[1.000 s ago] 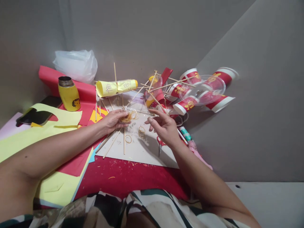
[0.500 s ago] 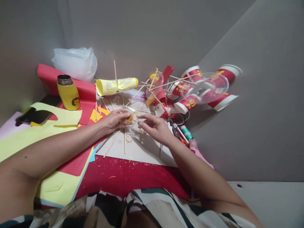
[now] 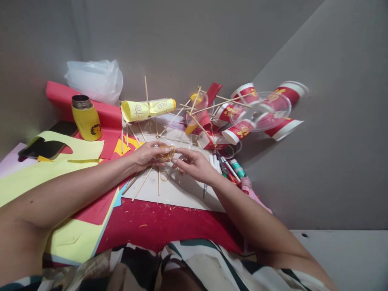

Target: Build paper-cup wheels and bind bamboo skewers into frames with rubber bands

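Observation:
My left hand [image 3: 148, 155] is closed on a small bunch of yellow rubber bands [image 3: 170, 152], with some clear plastic around them. My right hand [image 3: 194, 162] is beside the bunch, its index fingertip at the bands' edge; thumb and index finger are apart, with nothing visible between them. Below the hands, a loose rubber band [image 3: 164, 176] lies on the white board [image 3: 182, 195]. Several wooden sticks [image 3: 159, 186] stick out under and around my left hand. Just behind stands a stick frame carrying a yellow paper roll [image 3: 160, 106] with written characters.
Red-and-white paper cups [image 3: 242, 131] around a clear plastic disc [image 3: 266, 109] stand back right, beside another stick structure [image 3: 200, 107]. Pens [image 3: 228, 167] lie right of the board. Leftward are a yellow bottle [image 3: 87, 121], a phone [image 3: 42, 148], coloured paper [image 3: 79, 145] and a plastic bag [image 3: 95, 81].
My right hand has moved slightly left, closer to the rubber bands. The bands in my left hand sit more bunched together. The structures behind have not moved.

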Demonstrator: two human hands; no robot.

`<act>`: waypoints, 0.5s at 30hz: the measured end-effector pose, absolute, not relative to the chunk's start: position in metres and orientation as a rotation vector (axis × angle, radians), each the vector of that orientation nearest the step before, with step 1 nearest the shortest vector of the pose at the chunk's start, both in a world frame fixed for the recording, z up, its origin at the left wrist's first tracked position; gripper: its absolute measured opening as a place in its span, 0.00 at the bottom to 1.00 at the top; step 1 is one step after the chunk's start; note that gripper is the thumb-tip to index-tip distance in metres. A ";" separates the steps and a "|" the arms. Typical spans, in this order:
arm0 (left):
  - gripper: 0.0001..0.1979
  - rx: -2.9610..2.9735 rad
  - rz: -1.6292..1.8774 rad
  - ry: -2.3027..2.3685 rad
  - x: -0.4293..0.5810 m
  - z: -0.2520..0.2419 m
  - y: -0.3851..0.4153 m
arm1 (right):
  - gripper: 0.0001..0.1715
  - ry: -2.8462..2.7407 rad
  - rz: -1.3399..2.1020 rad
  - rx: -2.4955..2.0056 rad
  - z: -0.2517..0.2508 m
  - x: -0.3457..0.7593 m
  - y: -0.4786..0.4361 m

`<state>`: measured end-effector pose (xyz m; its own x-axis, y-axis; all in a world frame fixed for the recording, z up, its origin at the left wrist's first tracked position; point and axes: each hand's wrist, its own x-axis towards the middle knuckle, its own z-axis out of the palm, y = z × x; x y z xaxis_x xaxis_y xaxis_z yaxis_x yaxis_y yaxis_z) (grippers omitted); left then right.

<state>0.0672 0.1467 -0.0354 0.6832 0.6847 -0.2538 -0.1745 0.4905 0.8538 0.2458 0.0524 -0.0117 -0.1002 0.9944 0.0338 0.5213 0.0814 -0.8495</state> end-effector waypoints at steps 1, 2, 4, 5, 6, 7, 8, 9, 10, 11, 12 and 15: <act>0.12 0.924 0.566 0.636 0.067 -0.035 0.147 | 0.30 -1.705 0.913 -1.504 -0.012 0.246 0.052; 0.10 0.928 0.567 0.642 0.068 -0.035 0.147 | 0.31 -1.704 0.911 -1.499 -0.012 0.247 0.052; 0.06 0.919 0.571 0.659 0.068 -0.034 0.146 | 0.33 -1.694 0.912 -1.497 -0.013 0.248 0.052; 0.05 0.907 0.575 0.669 0.068 -0.033 0.146 | 0.34 -1.682 0.910 -1.495 -0.013 0.249 0.051; 0.04 0.894 0.580 0.676 0.068 -0.032 0.146 | 0.35 -1.668 0.903 -1.491 -0.013 0.249 0.051; 0.04 0.882 0.586 0.683 0.068 -0.031 0.146 | 0.35 -1.651 0.891 -1.485 -0.012 0.250 0.050; 0.04 0.871 0.594 0.688 0.068 -0.031 0.147 | 0.36 -1.631 0.874 -1.478 -0.012 0.251 0.049; 0.04 0.862 0.603 0.692 0.068 -0.031 0.147 | 0.36 -1.612 0.852 -1.470 -0.011 0.252 0.048; 0.04 0.855 0.609 0.699 0.069 -0.031 0.148 | 0.36 -1.591 0.827 -1.465 -0.009 0.253 0.047; 0.04 0.850 0.614 0.707 0.069 -0.032 0.149 | 0.36 -1.565 0.797 -1.464 -0.008 0.254 0.045; 0.04 0.846 0.619 0.717 0.069 -0.032 0.150 | 0.36 -1.535 0.763 -1.466 -0.006 0.256 0.044; 0.05 0.835 0.632 0.738 0.069 -0.034 0.152 | 0.35 -1.436 0.656 -1.487 -0.002 0.259 0.040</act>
